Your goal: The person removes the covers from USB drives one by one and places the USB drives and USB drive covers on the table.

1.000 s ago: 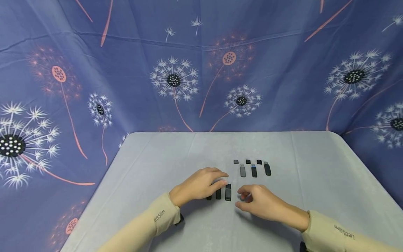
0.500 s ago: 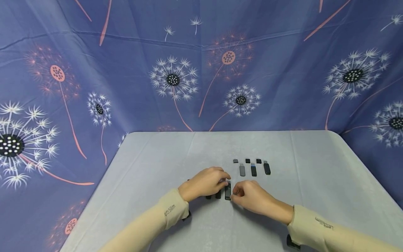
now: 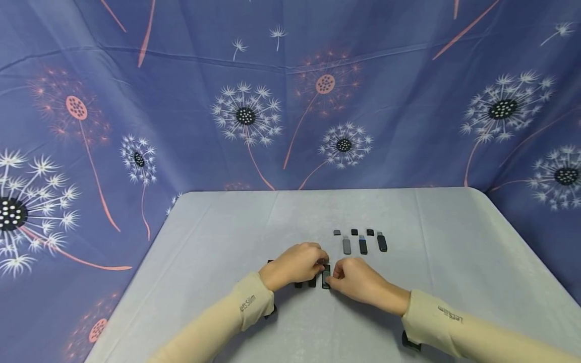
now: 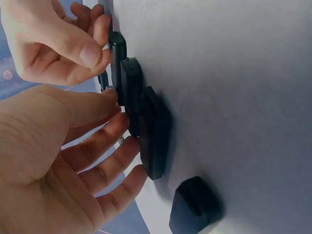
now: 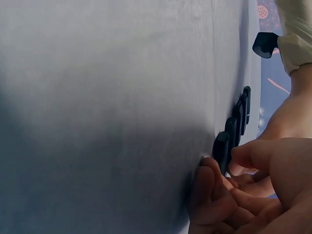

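A black USB stick [image 3: 326, 278] lies on the table between the two hands. My right hand [image 3: 363, 283] pinches its near part with thumb and index finger; in the right wrist view the stick [image 5: 221, 146] shows between them. At its far end, the thumb and index of my left hand [image 3: 297, 263] close on the stick, the index mostly hidden in the left wrist view. Left of it, two more black sticks [image 3: 312, 282] are partly covered by the left hand. That hand's other fingers [image 4: 122, 187] spread loosely beside the dark sticks [image 4: 153, 136].
Farther back lie a grey USB stick [image 3: 347, 246], a black one with a blue connector [image 3: 363, 246] and another black one [image 3: 382, 243], uncapped. Their small caps [image 3: 354, 232] form a row behind them. Another dark block [image 4: 195, 204] lies by the left wrist. A patterned cloth [image 3: 290, 101] hangs behind the table.
My right hand has moved left onto the black stick and now pinches it. The left hand has shifted slightly right, its thumb and index closing at the stick's far end.
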`<state>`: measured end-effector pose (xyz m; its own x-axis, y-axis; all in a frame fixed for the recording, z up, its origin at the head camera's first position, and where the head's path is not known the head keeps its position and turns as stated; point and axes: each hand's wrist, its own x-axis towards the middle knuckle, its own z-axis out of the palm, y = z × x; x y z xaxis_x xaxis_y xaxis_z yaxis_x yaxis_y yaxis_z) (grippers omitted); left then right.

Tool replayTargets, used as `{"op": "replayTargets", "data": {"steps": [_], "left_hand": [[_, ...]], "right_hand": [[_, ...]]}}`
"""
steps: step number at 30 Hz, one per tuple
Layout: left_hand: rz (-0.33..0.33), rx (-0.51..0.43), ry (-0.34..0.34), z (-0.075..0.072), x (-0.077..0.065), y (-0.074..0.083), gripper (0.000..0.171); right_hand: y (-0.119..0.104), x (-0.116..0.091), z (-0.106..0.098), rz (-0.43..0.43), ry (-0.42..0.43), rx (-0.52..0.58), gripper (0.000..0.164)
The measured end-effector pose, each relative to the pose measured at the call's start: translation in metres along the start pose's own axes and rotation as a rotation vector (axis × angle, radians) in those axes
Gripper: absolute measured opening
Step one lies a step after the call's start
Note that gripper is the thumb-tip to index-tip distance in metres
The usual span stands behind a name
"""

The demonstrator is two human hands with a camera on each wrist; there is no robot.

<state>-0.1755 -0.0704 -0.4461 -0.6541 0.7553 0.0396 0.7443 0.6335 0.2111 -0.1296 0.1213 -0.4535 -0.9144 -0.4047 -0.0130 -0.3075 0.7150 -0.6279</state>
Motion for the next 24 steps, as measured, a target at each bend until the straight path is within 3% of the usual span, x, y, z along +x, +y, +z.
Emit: {"op": "replayTargets", "data": {"steps": [4, 14, 24], "left_hand": [[0.002, -0.01, -0.003, 0.0, -0.001, -0.002, 0.014], [0.012, -0.013, 0.001, 0.003, -0.001, -0.002, 0.015], [0.014, -0.006, 0.018, 0.004, -0.001, -0.001, 0.014]], "right_hand": [[-0.001, 0.004, 0.002, 0.017, 0.01, -0.019, 0.034], [-0.004, 0.011, 0.007, 0.09, -0.057, 0.007, 0.053], [-0.015, 0.018, 0.005, 0.21, -0.109, -0.05, 0.051]]}}
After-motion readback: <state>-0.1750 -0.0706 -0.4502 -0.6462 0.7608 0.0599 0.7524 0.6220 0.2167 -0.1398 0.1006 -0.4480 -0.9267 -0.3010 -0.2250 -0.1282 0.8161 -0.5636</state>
